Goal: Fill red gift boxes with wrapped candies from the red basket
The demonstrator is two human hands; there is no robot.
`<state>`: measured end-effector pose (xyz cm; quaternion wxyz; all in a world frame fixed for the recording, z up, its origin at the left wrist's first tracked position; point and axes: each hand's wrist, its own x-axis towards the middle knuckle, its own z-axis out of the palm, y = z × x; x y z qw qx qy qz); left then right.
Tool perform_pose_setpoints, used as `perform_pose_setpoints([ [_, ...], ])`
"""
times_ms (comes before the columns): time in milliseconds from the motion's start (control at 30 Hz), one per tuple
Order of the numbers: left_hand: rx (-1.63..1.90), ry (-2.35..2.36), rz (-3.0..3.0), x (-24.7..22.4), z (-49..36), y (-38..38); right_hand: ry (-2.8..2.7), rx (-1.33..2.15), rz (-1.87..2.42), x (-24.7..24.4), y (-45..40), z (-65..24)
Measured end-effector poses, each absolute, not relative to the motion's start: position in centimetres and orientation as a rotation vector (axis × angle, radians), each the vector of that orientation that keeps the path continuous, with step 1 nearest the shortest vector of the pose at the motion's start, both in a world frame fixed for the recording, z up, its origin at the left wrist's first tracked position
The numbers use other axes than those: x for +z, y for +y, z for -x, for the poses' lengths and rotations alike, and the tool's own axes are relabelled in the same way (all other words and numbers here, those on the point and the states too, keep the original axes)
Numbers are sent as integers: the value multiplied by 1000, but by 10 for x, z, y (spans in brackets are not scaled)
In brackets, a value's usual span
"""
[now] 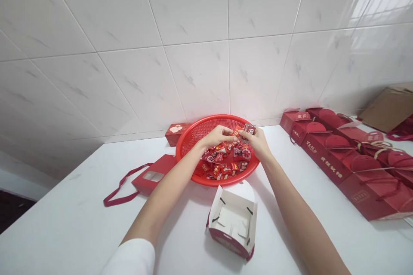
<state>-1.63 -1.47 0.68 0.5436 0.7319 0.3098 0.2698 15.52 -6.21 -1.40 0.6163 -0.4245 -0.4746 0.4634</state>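
Note:
A red plastic basket (185, 154) holds many red-wrapped candies (222, 161). Over its middle, my left hand (219, 136) is closed with its fingertips at a red-and-orange wrapped candy (238, 132). Close beside it, my right hand (258, 141) pinches wrapped candies, among them a dark patterned one (249, 128), above the basket's right part. In front of the basket stands an open box (235, 219), white inside and dark red outside, with nothing in it.
Left of the basket lies a red box with a window (155, 175) and a ribbon handle (119, 201). Behind it sits a small red box (176, 134). Rows of closed red boxes (325, 154) stand at the right, with a brown cardboard box (390, 107) beyond. A tiled wall (200, 81) borders the white table (80, 197).

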Motion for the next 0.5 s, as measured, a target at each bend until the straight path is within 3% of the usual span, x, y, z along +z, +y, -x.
perform_pose_setpoints([
  [500, 636, 731, -1804, 3, 19, -11, -1111, 1089, 961, -13, -64, -155],
])
